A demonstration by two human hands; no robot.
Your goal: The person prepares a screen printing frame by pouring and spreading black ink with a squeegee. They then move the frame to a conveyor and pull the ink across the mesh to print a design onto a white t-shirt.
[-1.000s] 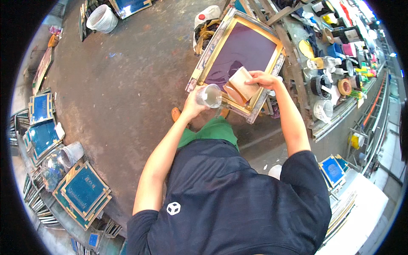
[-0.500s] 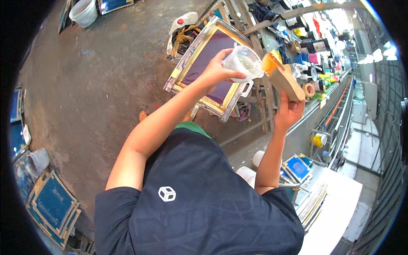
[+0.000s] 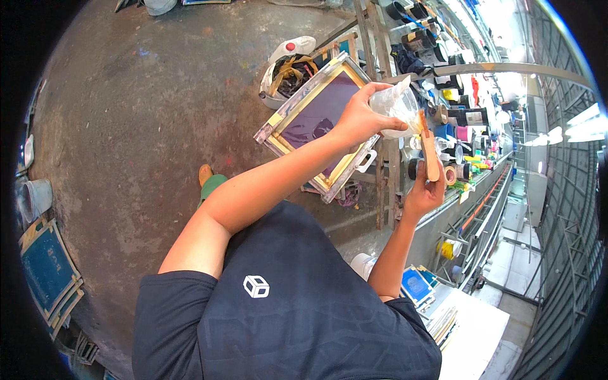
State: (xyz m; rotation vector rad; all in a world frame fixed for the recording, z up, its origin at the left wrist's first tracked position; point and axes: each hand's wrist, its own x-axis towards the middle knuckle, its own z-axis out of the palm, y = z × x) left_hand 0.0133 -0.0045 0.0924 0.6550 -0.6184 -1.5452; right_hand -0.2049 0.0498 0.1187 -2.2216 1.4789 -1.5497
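A translucent plastic cup (image 3: 394, 107), tilted on its side, is wrapped by the fingers and thumb of my left hand (image 3: 364, 119). The cup's mouth faces right, touching or very near the orange blade end of a wooden-handled squeegee (image 3: 431, 158). My right hand (image 3: 425, 197) grips the squeegee by its lower handle and holds it nearly upright, edge-on to me. What lies inside the cup is hard to make out. Below and left of the cup, a framed printing screen (image 3: 297, 126) with dark purple mesh leans at an angle.
Beside the screen stands a bucket (image 3: 273, 100) with bags in it and a white jug (image 3: 297, 48) with a red cap. Tubs, tape rolls and bottles crowd a long bench (image 3: 472, 190) on the right. More blue screens (image 3: 54, 272) stack at the left.
Both hands have shifted right in the picture with the cup and squeegee. The squeegee has turned from a slant showing its broad face to nearly upright and edge-on.
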